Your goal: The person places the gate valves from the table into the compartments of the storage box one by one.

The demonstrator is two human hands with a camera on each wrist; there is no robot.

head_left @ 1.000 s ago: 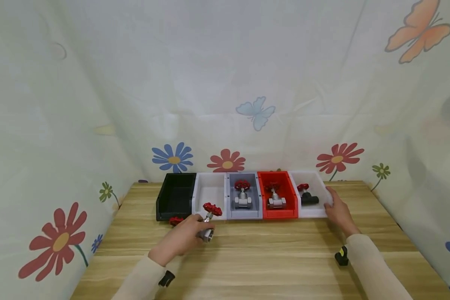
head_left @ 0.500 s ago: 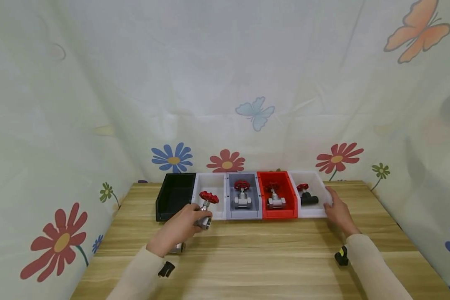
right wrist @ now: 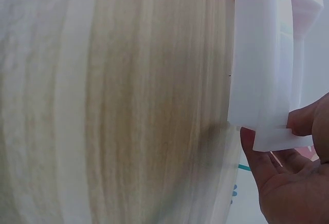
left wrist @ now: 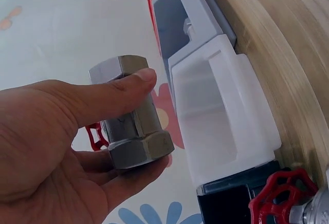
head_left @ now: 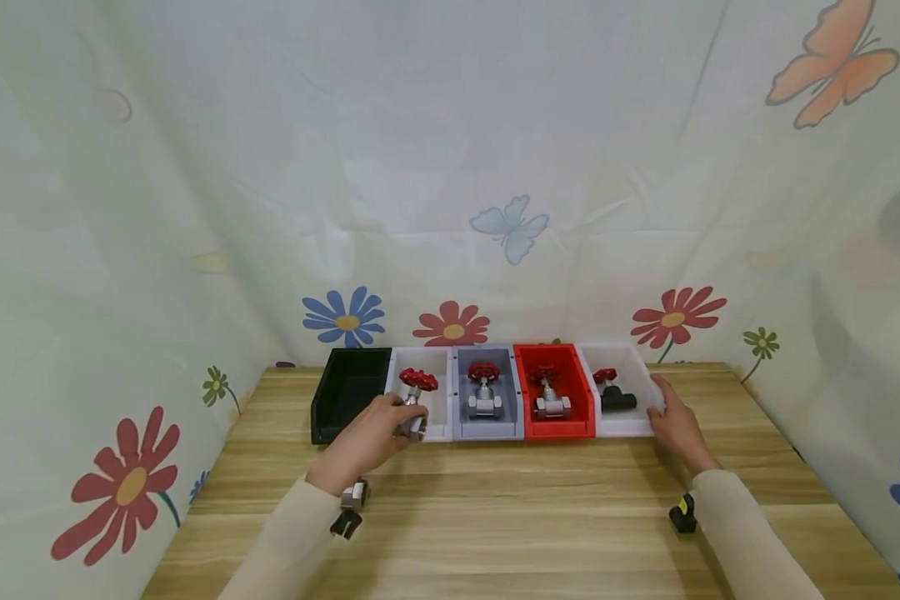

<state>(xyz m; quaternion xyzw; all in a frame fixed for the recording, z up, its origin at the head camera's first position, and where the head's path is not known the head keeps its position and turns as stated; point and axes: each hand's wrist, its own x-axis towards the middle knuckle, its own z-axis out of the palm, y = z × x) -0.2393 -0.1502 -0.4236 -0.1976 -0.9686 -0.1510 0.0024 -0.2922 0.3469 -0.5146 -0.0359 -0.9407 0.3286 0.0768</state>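
My left hand (head_left: 367, 437) grips a silver gate valve (left wrist: 136, 116) with a red handwheel, thumb on one side of the body and fingers on the other. In the head view the valve is upright at the front of the left white bin (left wrist: 205, 116), which has nothing visible inside. My right hand (head_left: 677, 425) pinches the side wall of the right white bin (right wrist: 267, 75) between thumb and fingers. That bin contains a black-bodied valve (head_left: 617, 398) with a red handwheel. Another valve (head_left: 355, 494) lies on the table, partly hidden by my left forearm.
Side by side with the white bins stand a black bin (head_left: 352, 392), a grey bin (head_left: 487, 429) and a red bin (head_left: 562, 430). A silver valve (head_left: 485, 404) sits in the grey bin, another valve (head_left: 552, 406) in the red. Behind hangs a flowered curtain (head_left: 390, 208).
My left hand has carried the valve away from me, from in front of the bins to the left white bin's front. The valve on the table is partly uncovered. My right hand stays put.
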